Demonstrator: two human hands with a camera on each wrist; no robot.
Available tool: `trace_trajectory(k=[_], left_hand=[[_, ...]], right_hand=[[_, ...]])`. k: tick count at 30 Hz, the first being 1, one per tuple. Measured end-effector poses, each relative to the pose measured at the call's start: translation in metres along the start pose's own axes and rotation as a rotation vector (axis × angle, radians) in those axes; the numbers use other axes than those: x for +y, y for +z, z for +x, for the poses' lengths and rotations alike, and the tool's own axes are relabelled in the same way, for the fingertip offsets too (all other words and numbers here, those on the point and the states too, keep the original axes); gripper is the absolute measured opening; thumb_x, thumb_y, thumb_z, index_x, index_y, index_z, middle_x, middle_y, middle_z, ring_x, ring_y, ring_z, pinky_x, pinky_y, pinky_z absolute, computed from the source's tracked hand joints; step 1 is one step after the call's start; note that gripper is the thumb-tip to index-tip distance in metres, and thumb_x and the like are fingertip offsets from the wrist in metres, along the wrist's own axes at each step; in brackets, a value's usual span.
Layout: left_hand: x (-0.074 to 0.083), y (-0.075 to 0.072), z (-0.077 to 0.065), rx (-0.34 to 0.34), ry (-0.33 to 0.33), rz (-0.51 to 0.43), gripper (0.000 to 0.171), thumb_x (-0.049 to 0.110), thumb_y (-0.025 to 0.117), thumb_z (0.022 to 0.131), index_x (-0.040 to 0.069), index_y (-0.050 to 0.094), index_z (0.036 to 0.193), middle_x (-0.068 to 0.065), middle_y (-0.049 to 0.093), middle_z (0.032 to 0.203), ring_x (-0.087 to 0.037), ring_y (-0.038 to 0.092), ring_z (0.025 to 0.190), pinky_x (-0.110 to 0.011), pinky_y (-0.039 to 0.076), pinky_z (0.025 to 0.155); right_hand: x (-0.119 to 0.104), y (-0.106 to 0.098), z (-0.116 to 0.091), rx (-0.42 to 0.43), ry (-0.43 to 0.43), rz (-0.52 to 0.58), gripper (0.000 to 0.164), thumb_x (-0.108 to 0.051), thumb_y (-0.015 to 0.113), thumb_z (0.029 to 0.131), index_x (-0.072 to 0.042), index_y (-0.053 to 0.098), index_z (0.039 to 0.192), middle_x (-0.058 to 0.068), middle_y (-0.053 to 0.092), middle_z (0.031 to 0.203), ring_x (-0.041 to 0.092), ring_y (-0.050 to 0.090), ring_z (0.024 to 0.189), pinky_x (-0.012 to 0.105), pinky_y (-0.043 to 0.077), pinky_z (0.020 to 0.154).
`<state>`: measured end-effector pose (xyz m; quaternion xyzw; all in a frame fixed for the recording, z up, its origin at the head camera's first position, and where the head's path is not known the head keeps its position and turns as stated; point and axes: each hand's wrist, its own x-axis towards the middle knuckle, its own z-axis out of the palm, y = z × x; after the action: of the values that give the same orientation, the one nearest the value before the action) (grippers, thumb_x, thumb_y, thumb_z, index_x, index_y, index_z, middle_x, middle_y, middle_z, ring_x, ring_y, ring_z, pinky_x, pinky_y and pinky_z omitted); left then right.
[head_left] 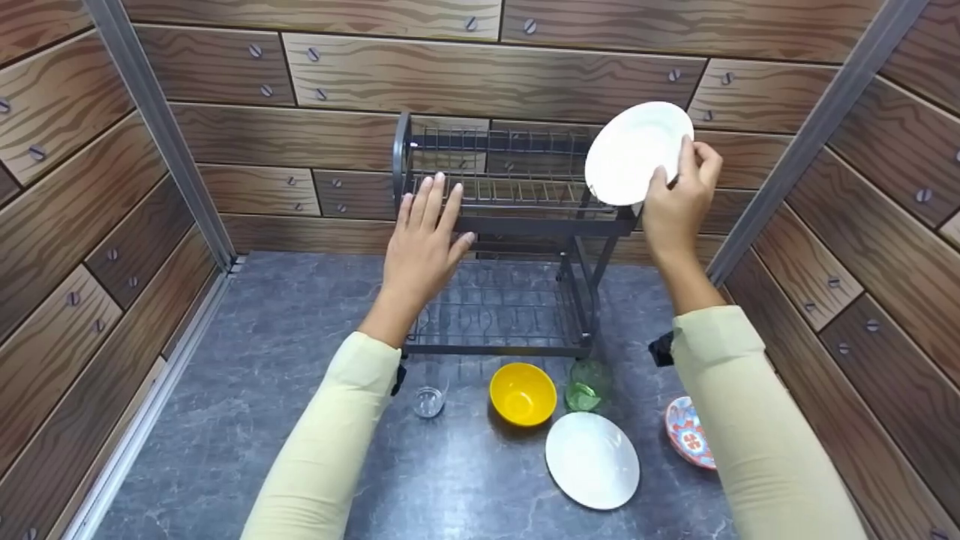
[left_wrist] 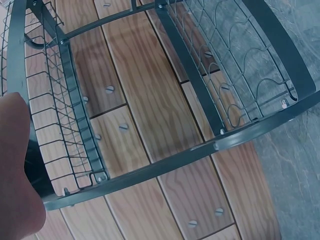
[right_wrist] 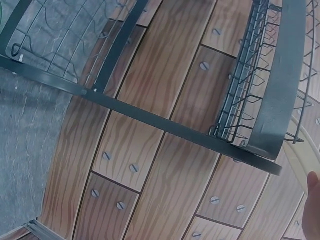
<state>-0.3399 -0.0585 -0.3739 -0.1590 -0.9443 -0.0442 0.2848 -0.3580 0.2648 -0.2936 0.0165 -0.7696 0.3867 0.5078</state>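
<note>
My right hand (head_left: 681,201) pinches a white plate (head_left: 626,154) by its lower right rim, with the thumb on the face. The plate is tilted over the right end of the upper tier of a dark two-tier dish rack (head_left: 540,225). In the right wrist view only a strip of the plate (right_wrist: 299,156) shows, beside the rack's upper wire shelf (right_wrist: 245,95). My left hand (head_left: 421,251), fingers straight, lies at the front left of the upper tier. The left wrist view shows part of that hand (left_wrist: 17,175) beside the wire shelf (left_wrist: 60,120).
In front of the rack on the grey marbled floor (head_left: 247,420) are a small clear glass bowl (head_left: 428,403), a yellow bowl (head_left: 523,395), a green glass (head_left: 585,390) and a white oval plate (head_left: 592,461). A patterned plate (head_left: 688,433) is partly behind my right sleeve. Wood-patterned walls (head_left: 480,75) enclose the space.
</note>
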Motion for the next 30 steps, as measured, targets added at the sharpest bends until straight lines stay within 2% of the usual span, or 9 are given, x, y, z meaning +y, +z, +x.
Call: trace_trajectory(k=[8,16,19,24,30], left_hand=[[-0.002,0.002,0.001,0.039,0.011,-0.015,0.070,0.057,0.026,0.099,0.021,0.003,0.155,-0.006,-0.002,0.161,-0.020,-0.009,0.147,-0.039,-0.007,0.119],[0.000,0.004,0.001,0.057,0.018,-0.028,0.070,0.054,0.031,0.099,0.020,0.006,0.155,-0.006,0.000,0.161,-0.020,-0.006,0.148,-0.039,-0.005,0.119],[0.000,0.004,0.000,0.056,0.017,-0.015,0.069,0.055,0.028,0.100,0.020,0.005,0.155,-0.006,-0.001,0.161,-0.020,-0.006,0.148,-0.039,-0.004,0.119],[0.000,0.003,0.000,0.052,0.013,-0.022,0.070,0.053,0.031,0.100,0.020,0.004,0.155,-0.006,-0.002,0.161,-0.020,-0.007,0.148,-0.040,-0.004,0.119],[0.000,0.001,0.001,0.034,0.010,-0.017,0.069,0.054,0.029,0.100,0.021,0.003,0.155,-0.005,-0.004,0.161,-0.019,-0.009,0.147,-0.039,-0.006,0.119]], right_hand=[[-0.001,0.019,0.009,-0.029,-0.038,-0.040,0.047,0.002,0.056,0.086,0.006,0.052,0.133,0.019,0.046,0.125,0.020,0.045,0.122,0.017,0.031,0.107],[0.002,0.033,0.014,-0.072,-0.059,-0.064,0.047,0.004,0.055,0.085,0.008,0.052,0.132,0.022,0.045,0.123,0.028,0.047,0.119,0.027,0.036,0.107],[0.002,0.036,0.016,-0.095,-0.061,-0.106,0.047,0.002,0.055,0.086,0.006,0.052,0.133,0.021,0.045,0.124,0.030,0.050,0.117,0.030,0.040,0.104],[0.003,0.041,0.018,-0.120,-0.055,-0.154,0.047,0.000,0.055,0.087,0.004,0.052,0.134,0.019,0.045,0.126,0.031,0.053,0.113,0.035,0.044,0.099],[0.005,0.044,0.018,-0.140,-0.079,-0.163,0.047,0.000,0.055,0.087,0.006,0.051,0.134,0.021,0.045,0.126,0.033,0.053,0.112,0.037,0.043,0.100]])
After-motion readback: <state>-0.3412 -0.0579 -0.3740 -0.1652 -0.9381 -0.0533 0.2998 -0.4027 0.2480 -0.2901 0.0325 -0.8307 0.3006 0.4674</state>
